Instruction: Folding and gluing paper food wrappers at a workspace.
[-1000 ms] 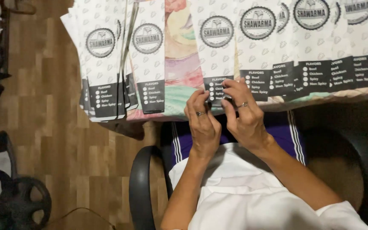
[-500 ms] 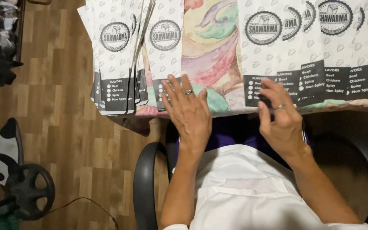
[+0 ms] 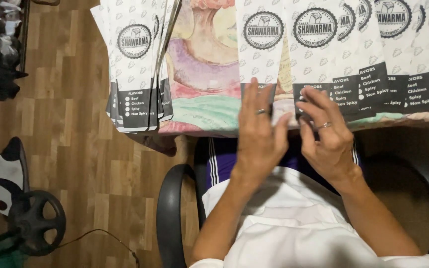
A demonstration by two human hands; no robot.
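**Both hands back at the front row of sleeves**

My left hand [image 3: 259, 131] lies flat, fingers [image 3: 256, 97] released, over the lower end of a white paper sleeve [image 3: 262, 44]. Half a second ago it rested on bare patterned cloth [image 3: 202, 74]; it has shifted right. My right hand [image 3: 326, 134], fingers loosely curled, touches the neighbouring sleeve [image 3: 316, 49], grasping nothing. Stacked sleeves [image 3: 135, 64] overhang the tabletop's left edge.

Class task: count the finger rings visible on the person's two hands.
2: one ring on the left hand, one ring on the right hand. Others may be hidden.
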